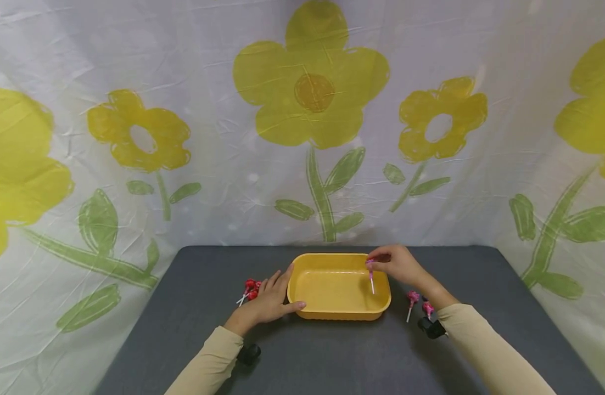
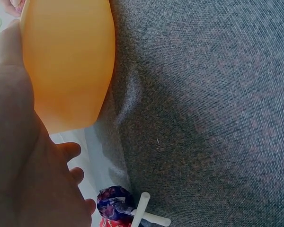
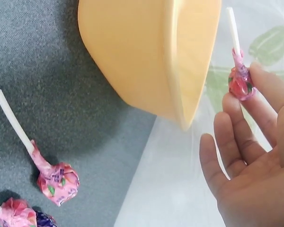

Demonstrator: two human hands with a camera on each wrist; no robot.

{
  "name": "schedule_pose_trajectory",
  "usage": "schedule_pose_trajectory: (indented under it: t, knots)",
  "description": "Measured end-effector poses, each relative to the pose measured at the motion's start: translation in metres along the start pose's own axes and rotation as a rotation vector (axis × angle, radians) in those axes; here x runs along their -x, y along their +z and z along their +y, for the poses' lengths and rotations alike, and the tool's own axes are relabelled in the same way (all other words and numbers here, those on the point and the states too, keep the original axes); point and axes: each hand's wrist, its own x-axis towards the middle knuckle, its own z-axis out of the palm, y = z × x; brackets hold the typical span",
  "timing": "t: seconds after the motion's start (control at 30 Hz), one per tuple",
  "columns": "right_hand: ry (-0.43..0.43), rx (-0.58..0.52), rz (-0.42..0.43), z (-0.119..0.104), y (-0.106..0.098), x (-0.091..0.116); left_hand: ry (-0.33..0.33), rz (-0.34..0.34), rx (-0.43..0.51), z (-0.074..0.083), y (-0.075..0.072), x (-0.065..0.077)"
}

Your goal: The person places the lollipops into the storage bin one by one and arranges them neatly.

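Note:
A pink-wrapped lollipop [image 3: 240, 84] is pinched by its candy end between the thumb and fingers of my right hand [image 3: 255, 142]. In the head view that hand is over the right end of a yellow plastic tub [image 1: 339, 316], and the white stick points down above the tub's inside. My left hand [image 1: 265, 302] rests on the tub's left end, fingers spread along the rim and thumb at the near corner. No lollipops show inside the tub.
Several red-wrapped lollipops [image 1: 251, 289] lie left of the tub, and a dark-wrapped one [image 2: 114, 202] shows there in the left wrist view. Right of the tub lie pink lollipops [image 3: 58, 183] on the grey table [image 1: 332, 356]. A flowered curtain [image 1: 223, 192] hangs behind.

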Motion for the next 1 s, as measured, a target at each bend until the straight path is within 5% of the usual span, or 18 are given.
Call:
schedule_pose_trajectory:
  t: [1.0]
  knots:
    - [-0.053, -0.007, -0.034, -0.020, 0.023, -0.015, -0.022, -0.009, -0.016, 0.001, -0.002, -0.001]
